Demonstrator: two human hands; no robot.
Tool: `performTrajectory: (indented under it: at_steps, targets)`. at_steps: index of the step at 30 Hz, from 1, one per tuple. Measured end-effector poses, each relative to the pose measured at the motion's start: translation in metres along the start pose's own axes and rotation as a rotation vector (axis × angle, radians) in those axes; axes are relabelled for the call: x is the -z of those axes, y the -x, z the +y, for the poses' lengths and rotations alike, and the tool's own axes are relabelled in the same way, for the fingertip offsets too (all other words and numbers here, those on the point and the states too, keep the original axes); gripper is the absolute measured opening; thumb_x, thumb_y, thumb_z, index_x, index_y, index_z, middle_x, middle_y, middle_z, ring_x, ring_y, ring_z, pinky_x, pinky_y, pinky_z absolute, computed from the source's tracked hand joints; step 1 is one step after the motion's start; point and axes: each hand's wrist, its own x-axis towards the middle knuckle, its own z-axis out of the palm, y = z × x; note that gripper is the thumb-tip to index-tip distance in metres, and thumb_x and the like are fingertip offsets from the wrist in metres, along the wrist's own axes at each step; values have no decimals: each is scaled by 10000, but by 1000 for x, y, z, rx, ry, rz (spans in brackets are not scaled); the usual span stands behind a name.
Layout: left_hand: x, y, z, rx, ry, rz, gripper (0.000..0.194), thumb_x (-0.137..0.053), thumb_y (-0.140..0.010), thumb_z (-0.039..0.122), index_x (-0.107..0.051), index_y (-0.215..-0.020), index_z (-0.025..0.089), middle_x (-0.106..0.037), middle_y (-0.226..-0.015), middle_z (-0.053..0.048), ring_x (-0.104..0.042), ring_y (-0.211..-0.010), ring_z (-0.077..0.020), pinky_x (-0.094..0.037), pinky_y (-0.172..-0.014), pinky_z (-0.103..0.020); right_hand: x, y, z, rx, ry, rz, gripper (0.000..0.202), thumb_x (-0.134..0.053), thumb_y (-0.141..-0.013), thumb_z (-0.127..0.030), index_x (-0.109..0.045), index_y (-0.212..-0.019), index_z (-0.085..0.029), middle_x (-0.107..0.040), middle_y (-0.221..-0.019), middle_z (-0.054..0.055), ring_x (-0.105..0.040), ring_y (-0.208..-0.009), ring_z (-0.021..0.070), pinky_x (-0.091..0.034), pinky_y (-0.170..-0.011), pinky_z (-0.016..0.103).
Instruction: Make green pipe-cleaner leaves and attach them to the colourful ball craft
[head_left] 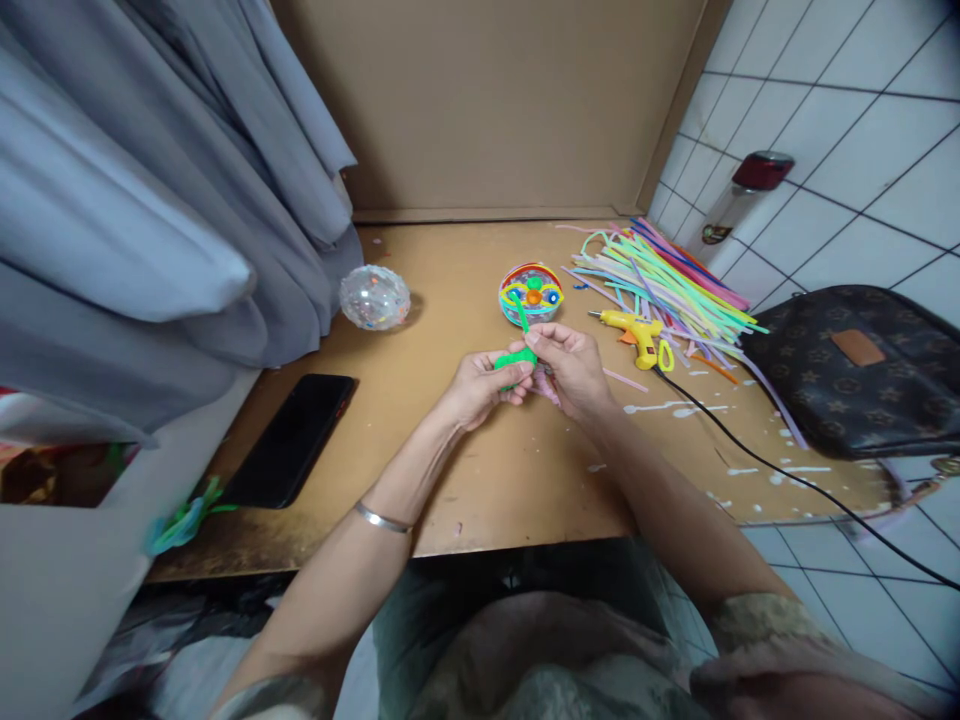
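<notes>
My left hand (480,388) pinches a green coiled piece (513,366) between thumb and fingers. From that coil a green strip rises, and my right hand (571,366) grips it at its base. Both hands meet above the middle of the wooden table (517,490). Just beyond them sits a round clear container (531,295) decorated with coloured coils and strips; the raised green strip overlaps it in view. Something pink shows beneath my right fingers, too hidden to name.
A clear speckled ball (375,297) and a black phone (291,440) lie left. To the right are a yellow glue gun (636,334) with its cord, a pile of coloured strips (667,275) and a dark patterned bag (862,375). Grey curtains (150,180) hang at left.
</notes>
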Motion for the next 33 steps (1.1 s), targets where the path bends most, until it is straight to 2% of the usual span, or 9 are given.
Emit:
performTrajectory:
  at_steps: [9, 17, 23, 27, 33]
  targets:
    - [1, 0, 0, 5, 6, -35, 490, -956, -491, 443, -635, -651, 109, -643, -583, 11, -551, -485, -49, -455, -473, -175, -2, 2, -2, 28, -7, 15, 372, -842, -651, -484, -646, -754, -186, -757, -745, 29, -544, -422, 67, -405, -347, 184]
    - [2, 2, 3, 34, 37, -53, 461, -957, -508, 427, -665, -680, 114, -653, -595, -1, -555, -490, -57, -453, -468, -170, -2, 2, -3, 8, -35, 33, 362, -857, -627, -458, -642, -729, -186, -751, -713, 26, -565, -437, 78, -394, -337, 174]
    - [2, 1, 2, 28, 21, -70, 449, -950, -530, 413, -650, -675, 110, -641, -589, 4, -547, -490, -52, -448, -465, -166, -3, 1, -2, 5, -20, 44, 355, -848, -647, -451, -639, -744, -181, -753, -731, 41, -573, -440, 85, -431, -359, 191]
    - [1, 1, 1, 34, 10, -54, 439, -943, -538, 408, -641, -657, 114, -632, -583, 11, -538, -486, -48, -442, -463, -166, -4, 1, 1, 4, -29, 52, 371, -846, -660, -470, -617, -755, -194, -742, -714, 18, -543, -400, 78, -466, -379, 215]
    - [-1, 1, 0, 22, -5, -19, 467, -937, -528, 443, -608, -613, 123, -604, -538, 25, -506, -449, -42, -419, -442, -169, -6, 1, 5, -31, -73, 77, 401, -880, -603, -449, -616, -774, -202, -738, -704, -14, -584, -439, 89, -539, -464, 238]
